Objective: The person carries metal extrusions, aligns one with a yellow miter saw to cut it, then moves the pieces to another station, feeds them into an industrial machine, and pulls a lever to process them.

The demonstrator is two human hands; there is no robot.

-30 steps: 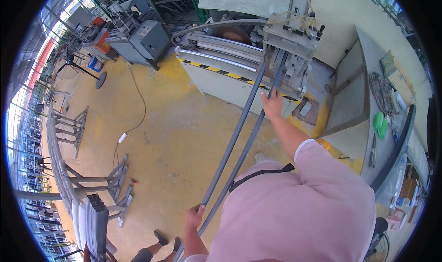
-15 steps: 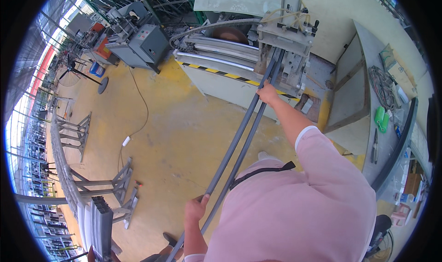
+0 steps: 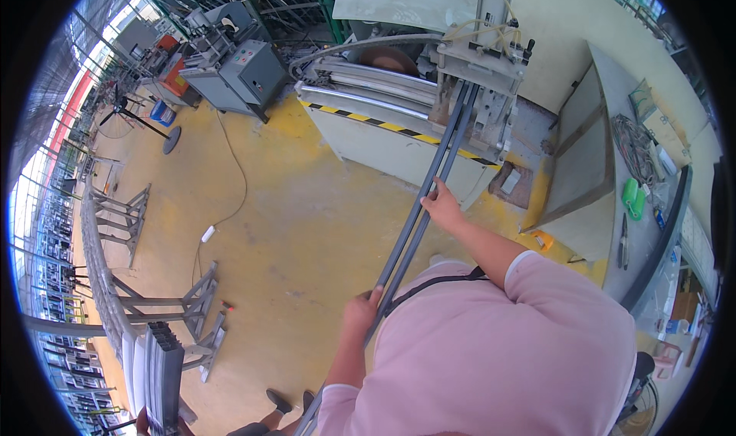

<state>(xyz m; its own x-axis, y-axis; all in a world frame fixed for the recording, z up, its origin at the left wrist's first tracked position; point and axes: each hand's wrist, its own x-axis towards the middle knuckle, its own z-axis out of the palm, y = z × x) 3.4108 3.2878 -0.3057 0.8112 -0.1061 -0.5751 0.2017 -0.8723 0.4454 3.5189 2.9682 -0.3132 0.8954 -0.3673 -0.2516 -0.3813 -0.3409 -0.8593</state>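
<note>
Two long, slim grey bars (image 3: 405, 261) run side by side from the lower edge up to the cutting machine (image 3: 481, 80). Their far ends pass under its clamp head, where I cannot see them. My right hand (image 3: 443, 204) is closed on the bars a little short of the machine's front edge. Nearer to me, my left hand (image 3: 362, 311) also grips them, fingers wrapped round and partly hidden. The bars slope past my left side.
At the lower left, another person's hands hold a bundle of grey profiles (image 3: 162, 371) near metal trestles (image 3: 172, 308). A cable (image 3: 244, 177) crosses the yellow floor. To the right stands a bench (image 3: 606, 198) with a wire coil (image 3: 635, 146) and green rolls (image 3: 633, 198).
My left hand has moved forward and right, toward the machine. My right hand has come back along the bars, away from the machine's edge. The other person's feet show more.
</note>
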